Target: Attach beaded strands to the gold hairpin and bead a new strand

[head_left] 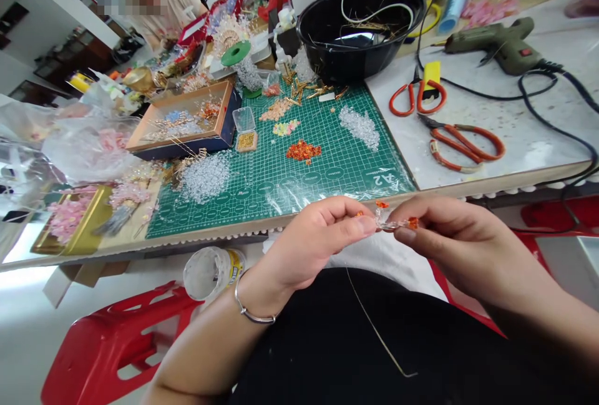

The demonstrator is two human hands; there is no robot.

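Above my lap, my left hand pinches one end of a small beaded wire piece between thumb and fingers. It has clear beads and orange bits. At its other side, my right hand closes thumb and forefinger near an orange bead. A thin bent wire hangs below my left hand against the dark clothing; where it joins the piece is hidden. Beyond the hands, a pile of orange beads lies on the green cutting mat, with clear beads to its right.
Orange-handled pliers, cutters and a glue gun lie at right. A black basin stands behind the mat. Left are a box of ornaments and a clear bead heap. A red stool stands below; another person sits across.
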